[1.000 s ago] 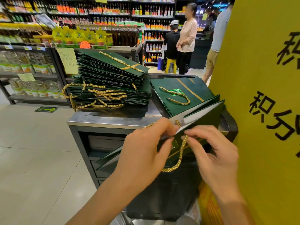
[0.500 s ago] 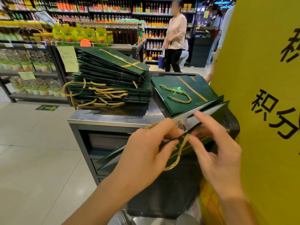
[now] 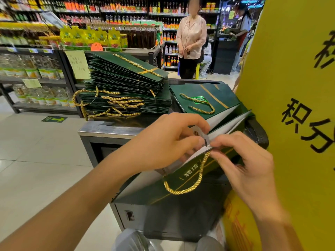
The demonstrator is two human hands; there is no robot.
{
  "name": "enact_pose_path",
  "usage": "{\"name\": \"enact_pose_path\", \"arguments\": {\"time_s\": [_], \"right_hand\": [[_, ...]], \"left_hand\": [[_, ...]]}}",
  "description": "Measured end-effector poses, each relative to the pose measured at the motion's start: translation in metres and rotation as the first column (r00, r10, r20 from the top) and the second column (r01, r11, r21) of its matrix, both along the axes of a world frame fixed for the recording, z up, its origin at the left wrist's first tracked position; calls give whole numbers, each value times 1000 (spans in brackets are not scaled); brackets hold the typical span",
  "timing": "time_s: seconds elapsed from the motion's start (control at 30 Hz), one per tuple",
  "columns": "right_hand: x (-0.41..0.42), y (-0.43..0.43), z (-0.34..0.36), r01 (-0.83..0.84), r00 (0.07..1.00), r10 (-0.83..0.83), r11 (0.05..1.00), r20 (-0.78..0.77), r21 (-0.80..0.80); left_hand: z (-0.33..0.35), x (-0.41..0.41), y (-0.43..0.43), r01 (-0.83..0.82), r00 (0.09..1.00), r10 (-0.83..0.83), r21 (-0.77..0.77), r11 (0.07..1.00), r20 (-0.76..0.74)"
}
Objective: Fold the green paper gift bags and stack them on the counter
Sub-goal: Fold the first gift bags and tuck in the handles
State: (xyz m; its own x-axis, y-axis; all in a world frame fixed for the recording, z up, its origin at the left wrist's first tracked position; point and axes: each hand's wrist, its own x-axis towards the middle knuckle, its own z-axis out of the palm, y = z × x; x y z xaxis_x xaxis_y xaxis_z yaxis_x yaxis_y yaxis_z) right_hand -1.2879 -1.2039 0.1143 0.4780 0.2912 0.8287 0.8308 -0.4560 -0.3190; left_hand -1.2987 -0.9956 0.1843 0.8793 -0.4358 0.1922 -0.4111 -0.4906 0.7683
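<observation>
While handheld, bag [image 3: 184, 180] beside yellow board [image 3: 290, 84].

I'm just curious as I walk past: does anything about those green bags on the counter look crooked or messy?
Yes. The upper bags of the tall stack slope down toward the right instead of lying flat, and gold cord handles spill loosely from its front. Nothing looks torn or spilled.

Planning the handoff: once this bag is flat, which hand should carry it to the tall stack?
Probably the left hand: it grips the bag nearer the tall stack; the right hand sits beside the yellow sign.
</observation>
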Motion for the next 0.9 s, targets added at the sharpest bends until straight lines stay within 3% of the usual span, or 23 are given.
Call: {"name": "enact_pose_path", "arguments": {"time_s": [0.37,0.6,0.8,0.9], "right_hand": [[-3,-1,-3,-33,999,33,999,2,4],[-5,-2,-5,-45,999,45,999,-12,10],[-5,-2,-3,-30,1000,30,998,-4,47],[-5,0,-2,-36,999,35,998,4,53]], "left_hand": [[3,5,-1,23,994,-23,-5,1000,-107],[2,-1,5,-32,985,4,-163,986,-172],[2,-3,14,-94,988,53,-292,952,-144],[1,-5,19,-132,990,142,-253,958,22]]}}
